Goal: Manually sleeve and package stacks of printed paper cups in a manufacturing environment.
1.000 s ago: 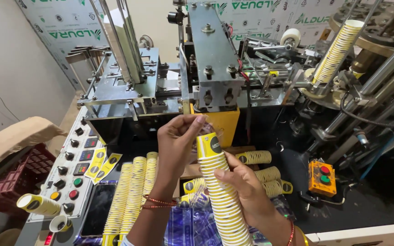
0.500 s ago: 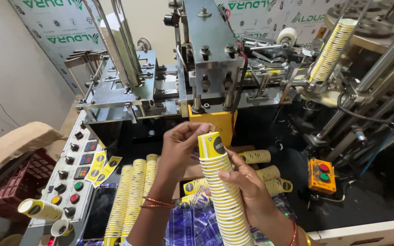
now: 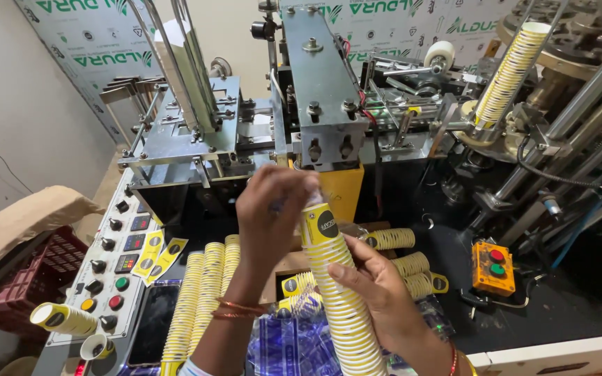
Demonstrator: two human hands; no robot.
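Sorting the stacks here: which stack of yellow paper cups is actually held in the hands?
The upright stack of cups at centre, gripped by the right hand and topped by the left hand; the others lie flat.

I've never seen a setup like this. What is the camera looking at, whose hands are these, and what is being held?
The view comes from a camera on the person's head, looking down at their own two hands before a metal machine. The right hand grips a tall stack of yellow paper cups from the side. The left hand closes its fingers over the stack's top. More stacks lie on the surface below, beside a control panel with buttons. Another cup stack stands in the machine, upper right.
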